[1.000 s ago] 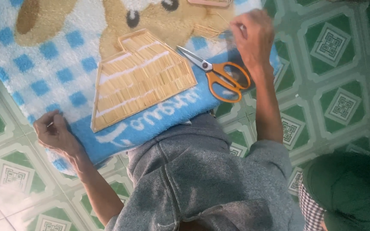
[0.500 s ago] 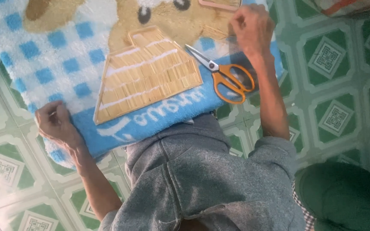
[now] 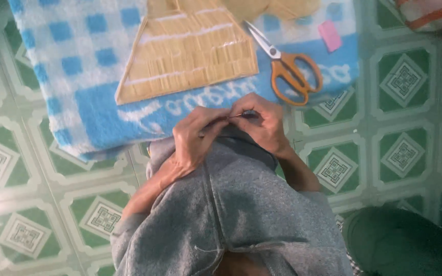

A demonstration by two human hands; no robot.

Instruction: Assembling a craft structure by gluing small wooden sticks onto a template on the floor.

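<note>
Both hands meet at the towel's (image 3: 103,110) near edge: left hand (image 3: 196,137) and right hand (image 3: 263,120) pinch one thin stick (image 3: 240,115) between fingertips. Next likely calls for steady placing on the stick panel (image 3: 190,51).

One towel (image 3: 78,66), one stick panel (image 3: 190,51), one scissors (image 3: 287,66) — two hands (image 3: 195,135).

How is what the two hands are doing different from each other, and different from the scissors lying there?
The left hand curls with fingers bent, pinching one end of a thin stick; the right hand pinches its other end from the opposite side. Both hands hover over the grey trousers, while the orange-handled scissors lie untouched on the blue-and-white towel, blades shut. Both hands meet at the towel's near edge.
</note>
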